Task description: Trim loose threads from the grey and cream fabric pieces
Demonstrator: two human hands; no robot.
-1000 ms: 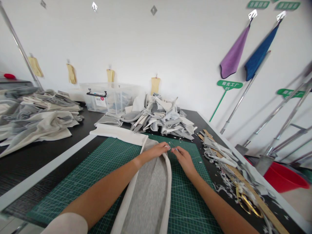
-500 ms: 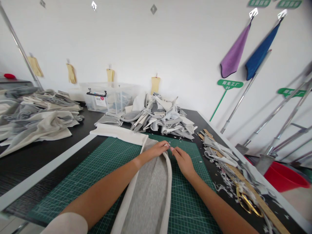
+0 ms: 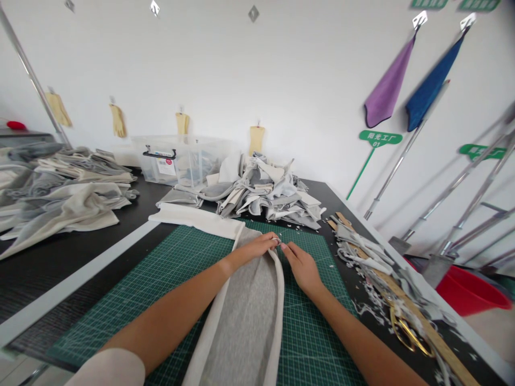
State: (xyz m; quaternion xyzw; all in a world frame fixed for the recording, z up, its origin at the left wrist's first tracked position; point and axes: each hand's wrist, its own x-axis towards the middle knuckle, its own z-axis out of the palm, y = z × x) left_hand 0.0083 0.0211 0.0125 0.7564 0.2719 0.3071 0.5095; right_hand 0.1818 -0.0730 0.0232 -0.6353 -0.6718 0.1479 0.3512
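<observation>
Cloth strip (image 3: 245,311), soft heathered grey with rolled off-white borders: extending from far part of green gridded mat (image 3: 132,300) toward near edge of black wood-grain desk (image 3: 52,279). Left hand (image 3: 262,245): grip pinching cloth strip at far right border. Right hand (image 3: 301,264): fingertips just beside those of left; cannot tell whether pinching anything. Along right edge of desk: flat wooden strip (image 3: 454,359), curled fabric scraps (image 3: 362,252), gold looped scissor handles (image 3: 408,335) toward near right corner. At far edge: jumbled heap of grey and white fabric pieces (image 3: 267,187); beside it, clear plastic bin (image 3: 161,165), black-handled, with greyish contents blurred through wall. Beyond right edge: smooth red tub (image 3: 469,295), contents indistinct.
</observation>
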